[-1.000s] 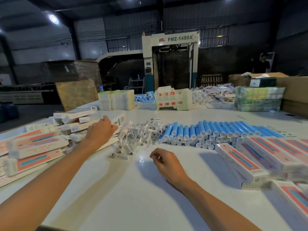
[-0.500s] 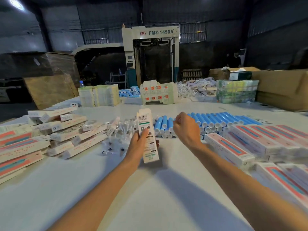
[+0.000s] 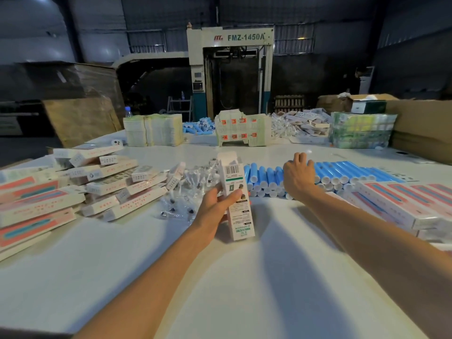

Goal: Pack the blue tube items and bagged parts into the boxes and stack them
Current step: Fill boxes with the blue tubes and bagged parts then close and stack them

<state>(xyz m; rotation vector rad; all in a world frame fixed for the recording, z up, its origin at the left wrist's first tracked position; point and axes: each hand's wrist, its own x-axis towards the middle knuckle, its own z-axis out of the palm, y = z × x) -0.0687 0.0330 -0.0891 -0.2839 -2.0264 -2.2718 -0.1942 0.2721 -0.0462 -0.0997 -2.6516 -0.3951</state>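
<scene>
My right hand (image 3: 298, 177) covers several blue tubes (image 3: 342, 171); its grip on any of them cannot be determined. Small print on the box (image 3: 241, 221) in my left hand (image 3: 212, 209) is unreadable.

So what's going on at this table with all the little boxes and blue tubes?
A person is packing by hand at a white table. The left hand holds a white box upright, its top flap open. The right hand lies on the row of blue tubes; whether its fingers have gripped one cannot be told. A heap of clear bagged parts sits between the tubes and a pile of boxes on the left, and more boxes lie on the right.
</scene>
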